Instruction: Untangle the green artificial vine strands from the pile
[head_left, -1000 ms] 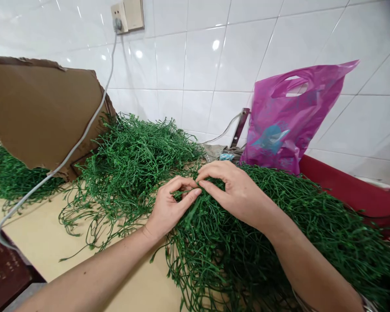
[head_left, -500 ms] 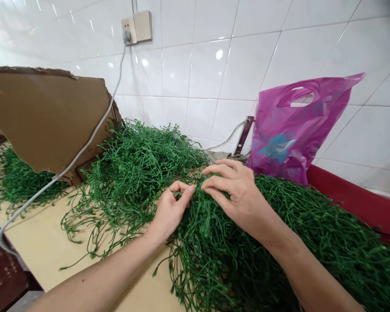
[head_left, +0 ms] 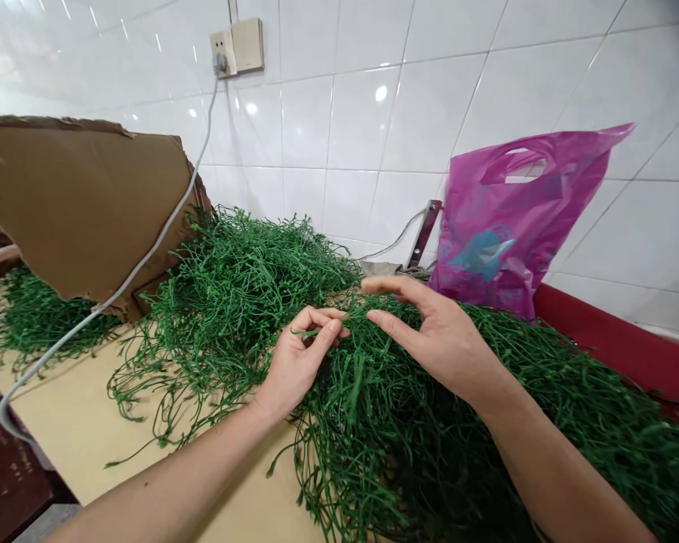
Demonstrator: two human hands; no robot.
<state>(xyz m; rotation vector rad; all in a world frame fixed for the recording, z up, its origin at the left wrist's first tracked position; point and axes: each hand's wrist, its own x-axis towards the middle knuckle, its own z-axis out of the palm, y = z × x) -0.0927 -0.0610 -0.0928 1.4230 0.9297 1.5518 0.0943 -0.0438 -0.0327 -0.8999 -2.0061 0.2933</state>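
Hands are apart: left hand [head_left: 299,362] pinches one thin strand [head_left: 312,332], right hand [head_left: 438,339] spreads over tangled green vines [head_left: 362,422] (they seem to need more separating).

White ceramic wall tiles [head_left: 351,128] — glossy, bright.

The pale yellow bench [head_left: 56,430] carries tangled heaps of thin green plastic vines: a large one [head_left: 407,445] toward the front right, another [head_left: 231,317] near the back edge, a small one [head_left: 39,324] at the left. A thin grey cable [head_left: 50,354] (slack, curving) crosses the bench's left part toward its front-left corner.
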